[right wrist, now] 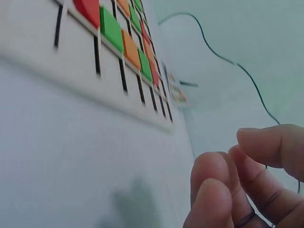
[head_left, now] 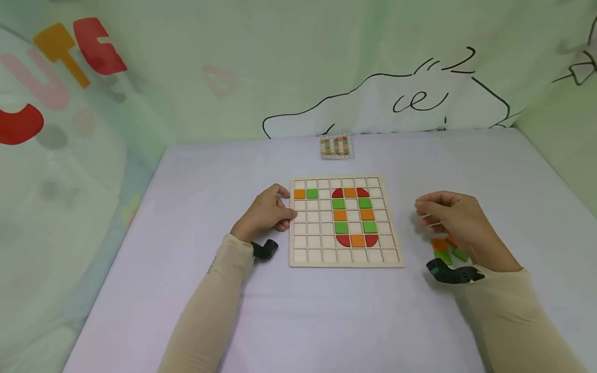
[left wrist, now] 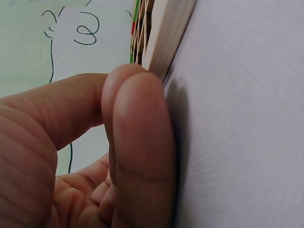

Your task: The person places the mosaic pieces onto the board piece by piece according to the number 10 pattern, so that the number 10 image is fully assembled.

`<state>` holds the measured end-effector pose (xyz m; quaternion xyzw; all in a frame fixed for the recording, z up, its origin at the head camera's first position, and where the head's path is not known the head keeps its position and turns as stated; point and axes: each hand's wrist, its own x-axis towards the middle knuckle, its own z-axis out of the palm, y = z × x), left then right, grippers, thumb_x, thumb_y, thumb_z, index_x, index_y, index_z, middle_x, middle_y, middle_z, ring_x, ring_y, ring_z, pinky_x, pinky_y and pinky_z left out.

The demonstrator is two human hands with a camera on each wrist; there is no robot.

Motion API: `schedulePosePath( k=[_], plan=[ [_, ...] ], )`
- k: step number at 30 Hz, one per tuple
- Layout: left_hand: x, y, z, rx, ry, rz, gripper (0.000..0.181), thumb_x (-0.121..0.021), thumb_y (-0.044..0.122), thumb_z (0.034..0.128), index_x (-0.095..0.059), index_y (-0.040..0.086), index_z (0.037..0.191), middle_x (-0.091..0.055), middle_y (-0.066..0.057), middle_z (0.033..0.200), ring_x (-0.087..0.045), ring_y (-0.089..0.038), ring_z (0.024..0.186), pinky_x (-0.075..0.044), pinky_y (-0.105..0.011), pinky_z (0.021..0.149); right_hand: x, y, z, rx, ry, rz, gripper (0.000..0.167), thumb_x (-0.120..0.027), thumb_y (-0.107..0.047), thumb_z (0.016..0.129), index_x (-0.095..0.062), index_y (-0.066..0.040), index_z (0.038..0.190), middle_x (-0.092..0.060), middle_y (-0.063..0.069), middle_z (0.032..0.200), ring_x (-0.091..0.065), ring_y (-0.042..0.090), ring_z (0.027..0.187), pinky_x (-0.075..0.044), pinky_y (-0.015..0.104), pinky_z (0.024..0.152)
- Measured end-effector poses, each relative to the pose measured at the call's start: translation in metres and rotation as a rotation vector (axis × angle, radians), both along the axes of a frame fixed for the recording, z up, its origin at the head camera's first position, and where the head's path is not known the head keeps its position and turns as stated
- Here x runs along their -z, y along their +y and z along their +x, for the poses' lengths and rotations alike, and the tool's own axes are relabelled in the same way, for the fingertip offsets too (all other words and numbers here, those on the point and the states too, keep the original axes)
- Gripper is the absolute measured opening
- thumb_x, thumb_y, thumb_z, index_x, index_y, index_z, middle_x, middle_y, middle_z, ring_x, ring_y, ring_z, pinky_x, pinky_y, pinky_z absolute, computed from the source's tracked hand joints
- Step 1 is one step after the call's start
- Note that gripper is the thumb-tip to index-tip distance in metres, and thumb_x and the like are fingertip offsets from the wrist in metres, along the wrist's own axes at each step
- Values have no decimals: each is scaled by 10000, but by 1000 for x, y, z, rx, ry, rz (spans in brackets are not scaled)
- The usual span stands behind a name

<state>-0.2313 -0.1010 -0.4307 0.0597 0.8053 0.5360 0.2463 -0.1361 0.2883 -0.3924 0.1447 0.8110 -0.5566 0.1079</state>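
A square wooden grid board (head_left: 322, 255) lies flat on the table. Red, orange and green tiles form a closed ring on its right half. An orange tile (head_left: 299, 194) and a green tile (head_left: 311, 194) sit side by side at its upper left. At the board's left edge, my left hand (head_left: 267, 210) touches the rim with thumb and fingertips. My right hand (head_left: 451, 220) hovers right of the board, fingers loosely bent; nothing shows between them in the right wrist view. Loose orange tiles (head_left: 440, 244) and green tiles (head_left: 442, 257) lie beneath it, partly hidden.
A small card (head_left: 337, 145) printed with a coloured grid pattern lies behind the board. A pale cloth covers the table (head_left: 224, 176). Behind it hangs a green curtain (head_left: 280, 57) with printed letters and drawn lines.
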Motion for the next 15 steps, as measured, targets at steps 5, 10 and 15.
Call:
schedulePosePath(
  k=[5, 10, 15],
  plan=[
    [0, -1, -1, -1, 5, -2, 484, -780, 38, 917, -490, 51, 1305, -603, -120, 874, -659, -161, 623, -626, -279, 594, 2, 40, 17, 78, -24, -34, 127, -725, -346, 1000, -741, -225, 1035, -712, -99, 867, -675, 129, 723, -620, 254, 642],
    [0, -1, -1, 0, 2, -6, 482, -776, 40, 922, -490, 49, 1311, -601, -119, 869, -662, -159, 623, -627, -279, 597, 10, 70, 32, 108, -66, 61, 106, -715, -384, 1002, -731, -293, 948, -695, -132, 809, -624, 122, 688, -591, 238, 623],
    [-1, 0, 0, 5, 5, -10, 490, -778, 40, 921, -491, 48, 1319, -603, -121, 869, -665, -165, 619, -629, -289, 593, 16, 85, 43, 63, -122, 183, 116, -738, -450, 973, -742, -339, 942, -675, -216, 839, -601, 102, 705, -560, 248, 617]
  ],
)
